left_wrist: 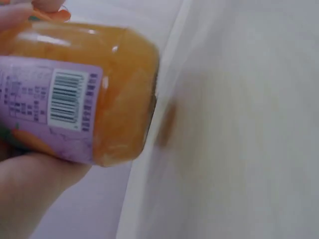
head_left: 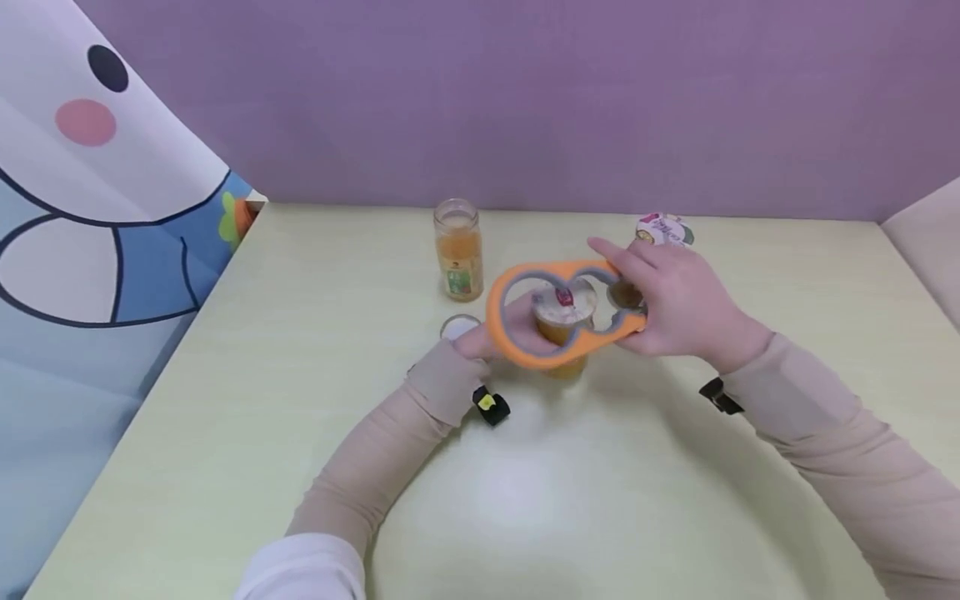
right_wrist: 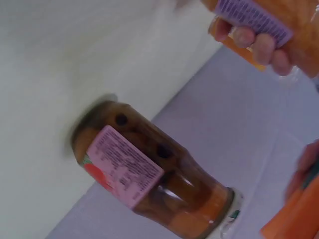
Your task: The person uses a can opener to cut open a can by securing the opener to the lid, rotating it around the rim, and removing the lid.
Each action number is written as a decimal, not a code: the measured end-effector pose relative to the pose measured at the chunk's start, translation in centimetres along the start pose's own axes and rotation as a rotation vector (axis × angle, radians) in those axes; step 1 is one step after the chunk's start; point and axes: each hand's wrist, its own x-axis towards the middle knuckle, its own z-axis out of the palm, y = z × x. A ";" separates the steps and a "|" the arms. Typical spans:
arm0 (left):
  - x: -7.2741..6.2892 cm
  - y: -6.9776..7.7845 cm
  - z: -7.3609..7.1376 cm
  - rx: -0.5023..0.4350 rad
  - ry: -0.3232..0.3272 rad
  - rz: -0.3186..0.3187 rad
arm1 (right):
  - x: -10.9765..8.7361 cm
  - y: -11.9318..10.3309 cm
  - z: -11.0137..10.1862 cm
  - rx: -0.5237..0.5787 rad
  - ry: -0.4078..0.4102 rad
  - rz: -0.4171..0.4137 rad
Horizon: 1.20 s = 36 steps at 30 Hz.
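My left hand (head_left: 522,327) grips a glass jar (left_wrist: 127,99) of orange fruit with a purple barcode label. Its printed lid (head_left: 564,302) is on, facing up in the head view. A shadow falls beside the jar's base in the left wrist view. My right hand (head_left: 678,300) holds an orange jar opener (head_left: 525,360) with grey-lined openings by its handle end. The opener's large loop overlaps the jar and my left hand in the head view. In the right wrist view, the left fingers (right_wrist: 263,47) wrap round the jar's label.
Behind my left hand stands a lidless jar (head_left: 460,250) with orange contents. A loose round lid (head_left: 458,325) lies beside my left wrist. A dark-filled jar (right_wrist: 159,172) with a pink label stands behind my right hand, its printed lid (head_left: 664,228) showing. A purple backdrop (head_left: 525,108) borders the table's far edge.
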 end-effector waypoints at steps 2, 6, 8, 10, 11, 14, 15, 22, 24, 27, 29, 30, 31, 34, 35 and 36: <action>0.0 0.3 0.3 -0.295 0.032 -0.001 | 0.0 -0.1 -0.2 -0.030 -0.046 0.061; -0.6 0.8 0.3 -0.181 0.052 0.054 | -0.2 -0.4 -0.4 -0.064 -0.166 0.173; -0.8 1.0 0.3 -0.162 0.067 0.070 | -0.1 -0.7 -0.4 -0.074 -0.215 0.207; -1.0 1.2 0.1 -0.177 0.069 0.056 | 0.1 -0.9 -0.4 -0.080 -0.249 0.228; -1.1 1.4 0.1 -0.229 0.089 0.036 | 0.2 -1.0 -0.5 -0.076 -0.269 0.240; -1.3 1.8 -0.1 -0.195 0.097 -0.026 | 0.8 -1.4 -0.6 -0.056 -0.321 0.266; -1.4 2.0 -0.2 -0.176 0.092 -0.044 | 0.9 -1.5 -0.7 -0.051 -0.333 0.267; -1.8 2.4 -0.4 -0.098 0.142 -0.015 | 1.7 -1.5 -1.4 0.024 -0.453 0.297; -1.8 2.4 -0.3 -0.123 0.147 -0.040 | 1.8 -1.3 -1.5 0.048 -0.473 0.299; -1.8 2.1 -0.2 -0.124 0.150 -0.040 | 1.8 -1.0 -1.5 0.069 -0.480 0.303; -1.8 2.1 -0.2 -0.147 0.155 -0.046 | 1.8 -0.9 -1.3 0.082 -0.478 0.301; -1.8 2.0 -0.2 -0.140 0.156 -0.043 | 1.9 -0.8 -1.2 0.087 -0.477 0.300; -1.8 2.0 -0.1 -0.132 0.161 -0.041 | 1.9 -0.7 -1.2 0.090 -0.475 0.297; -1.8 1.9 0.0 -0.078 0.158 -0.029 | 2.2 -0.4 -1.0 0.097 -0.479 0.294; -1.8 1.8 0.1 -0.039 0.151 -0.017 | 2.4 -0.4 -1.0 0.097 -0.485 0.294; -1.8 1.7 0.3 -0.002 0.147 -0.005 | 2.6 -0.3 -0.9 0.096 -0.493 0.297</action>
